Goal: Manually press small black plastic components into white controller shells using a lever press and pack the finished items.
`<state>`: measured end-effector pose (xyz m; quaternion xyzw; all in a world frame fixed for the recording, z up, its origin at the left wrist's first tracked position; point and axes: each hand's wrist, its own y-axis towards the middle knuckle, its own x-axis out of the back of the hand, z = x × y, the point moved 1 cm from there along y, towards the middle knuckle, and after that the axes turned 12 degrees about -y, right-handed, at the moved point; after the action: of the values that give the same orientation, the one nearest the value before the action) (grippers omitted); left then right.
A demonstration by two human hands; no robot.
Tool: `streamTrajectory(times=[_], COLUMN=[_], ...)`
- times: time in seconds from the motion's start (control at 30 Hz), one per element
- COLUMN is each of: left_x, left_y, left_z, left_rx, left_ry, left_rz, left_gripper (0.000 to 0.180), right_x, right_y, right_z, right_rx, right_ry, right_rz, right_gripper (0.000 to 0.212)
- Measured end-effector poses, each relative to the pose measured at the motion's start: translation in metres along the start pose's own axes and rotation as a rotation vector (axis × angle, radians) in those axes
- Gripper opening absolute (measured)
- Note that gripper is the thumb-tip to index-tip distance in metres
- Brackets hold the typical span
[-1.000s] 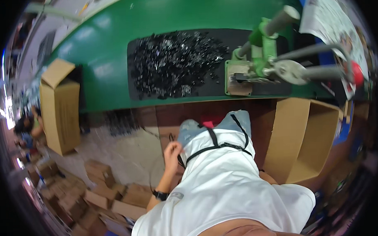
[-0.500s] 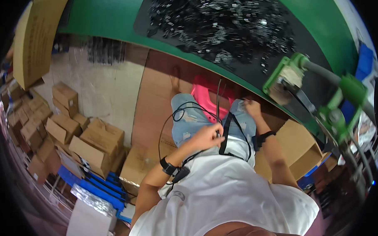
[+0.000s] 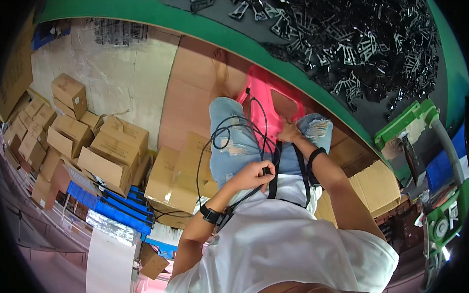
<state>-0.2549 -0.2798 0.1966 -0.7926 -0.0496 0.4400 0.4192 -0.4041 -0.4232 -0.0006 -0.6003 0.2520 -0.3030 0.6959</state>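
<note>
My left hand (image 3: 252, 177) is in front of my waist, its fingers closed on a black cable (image 3: 267, 171). Loops of that cable lie over my left thigh and run up across a pink plastic seat (image 3: 264, 101) between my knees. My right hand (image 3: 290, 132) reaches in beside my right knee, fingers apart against the near part of the pink seat; some fingertips are hard to make out. Black straps (image 3: 277, 168) hang down my front between the hands. Both wrists wear black bands.
A green-edged table (image 3: 199, 26) curves across the far side, heaped with glossy black plastic parts (image 3: 344, 44). A green metal hand press (image 3: 406, 122) stands at its right end. Cardboard boxes (image 3: 115, 145) crowd the left floor; another open carton (image 3: 373, 188) sits at my right.
My right hand has moved from my right knee inward to the pink seat. My left hand stays near my waist with the cable. The view has shifted, bringing the heap of parts rightward.
</note>
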Motion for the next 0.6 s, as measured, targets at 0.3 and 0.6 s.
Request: streamTrajectory(times=[0.3, 0.6], left_x=[0.022, 0.035], left_y=[0.01, 0.064], left_z=[-0.015, -0.068], left_rx=[-0.012, -0.199], left_ry=[-0.165, -0.162], left_rz=[0.142, 0.194], left_gripper=[0.011, 0.012], right_x=[0.042, 0.115], right_y=[0.029, 0.071], right_z=[-0.008, -0.075], right_rx=[0.146, 0.473], right_ry=[-0.028, 0.201], right_rz=[0.2, -0.251], right_gripper=[0.093, 0.075])
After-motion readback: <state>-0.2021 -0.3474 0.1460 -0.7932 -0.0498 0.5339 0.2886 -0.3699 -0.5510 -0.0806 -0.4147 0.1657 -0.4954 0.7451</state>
